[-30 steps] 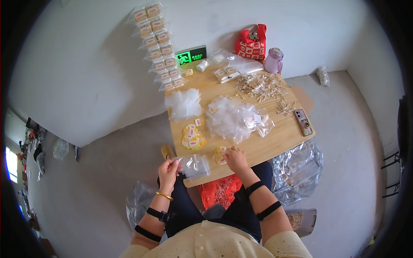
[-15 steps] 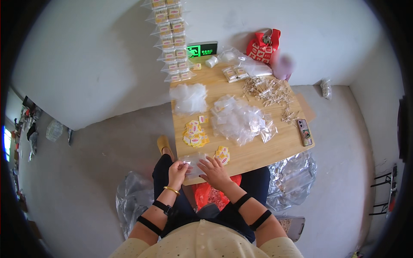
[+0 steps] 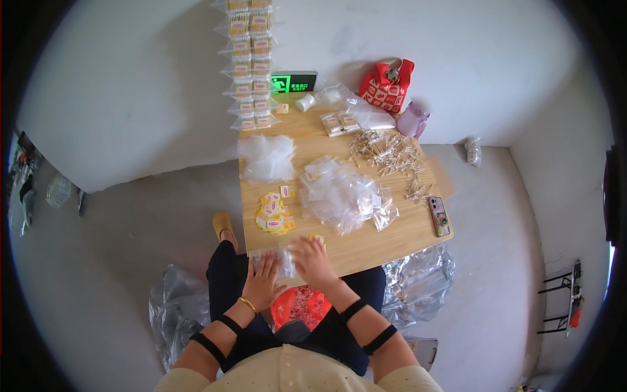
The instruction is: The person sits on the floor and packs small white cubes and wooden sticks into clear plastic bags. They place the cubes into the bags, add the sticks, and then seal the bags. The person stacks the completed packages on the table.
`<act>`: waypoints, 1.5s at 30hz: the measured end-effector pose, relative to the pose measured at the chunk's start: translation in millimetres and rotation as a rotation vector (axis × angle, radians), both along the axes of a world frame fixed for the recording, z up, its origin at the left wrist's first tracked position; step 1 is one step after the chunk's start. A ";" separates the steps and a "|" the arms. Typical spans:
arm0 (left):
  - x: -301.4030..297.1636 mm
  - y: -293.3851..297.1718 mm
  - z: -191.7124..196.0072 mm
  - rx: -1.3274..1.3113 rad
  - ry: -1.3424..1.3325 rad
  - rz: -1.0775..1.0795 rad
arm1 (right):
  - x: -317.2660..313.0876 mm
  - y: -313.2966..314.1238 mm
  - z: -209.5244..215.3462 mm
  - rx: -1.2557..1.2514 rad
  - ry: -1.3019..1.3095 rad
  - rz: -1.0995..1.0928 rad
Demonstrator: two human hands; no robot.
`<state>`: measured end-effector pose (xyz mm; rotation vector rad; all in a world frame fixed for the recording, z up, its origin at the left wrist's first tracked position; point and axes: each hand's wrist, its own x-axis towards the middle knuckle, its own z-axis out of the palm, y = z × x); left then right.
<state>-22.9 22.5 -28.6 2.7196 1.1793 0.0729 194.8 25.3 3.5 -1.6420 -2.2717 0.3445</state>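
Observation:
My left hand (image 3: 262, 282) lies flat with its fingers stretched over a clear plastic bag (image 3: 285, 262) at the table's near edge. Beside it, my right hand (image 3: 312, 262) is smeared by motion, over the small pile of yellow-and-white cards (image 3: 317, 239), and mostly covers it. Whether its fingers grip anything does not show. Farther off to the left lies a larger heap of yellow-and-white cards (image 3: 274, 215), with one single card (image 3: 287, 191) just above it. A loose mound of clear plastic bags (image 3: 343, 196) spreads across the table's middle.
Cotton swabs (image 3: 388, 151) lie scattered at the far right, near a phone (image 3: 440, 217), a purple jug (image 3: 412, 121) and a red tote bag (image 3: 386, 88). A tall stack of packed swabs (image 3: 251, 65) rises at the back left. Flat bags (image 3: 268, 159) sit below it.
My left hand has gone from pinching the bag's edge to lying flat on the bag. My right hand has left the bag and reached onto the small card pile. The whole view has shifted.

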 end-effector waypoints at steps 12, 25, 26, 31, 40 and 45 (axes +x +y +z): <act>5.5 11.6 37.0 -0.032 -0.136 0.031 | 25.5 98.1 -6.7 0.105 -0.153 -0.273; 42.3 51.6 97.6 -1.052 -1.234 0.318 | 16.1 -26.7 101.2 -0.498 1.775 -0.134; 43.2 50.0 100.7 -1.221 -1.293 0.349 | 18.0 -29.8 96.9 -0.467 1.761 -0.190; 34.8 40.2 116.1 -0.934 -0.892 0.239 | 22.2 -26.5 89.7 -0.400 1.435 -0.437; 22.2 40.8 159.9 -0.762 -0.926 0.270 | 26.4 -33.1 48.7 -0.645 1.617 -0.345; 19.4 42.3 160.5 -0.672 -0.904 0.276 | 22.5 -38.8 56.7 -0.646 1.721 -0.371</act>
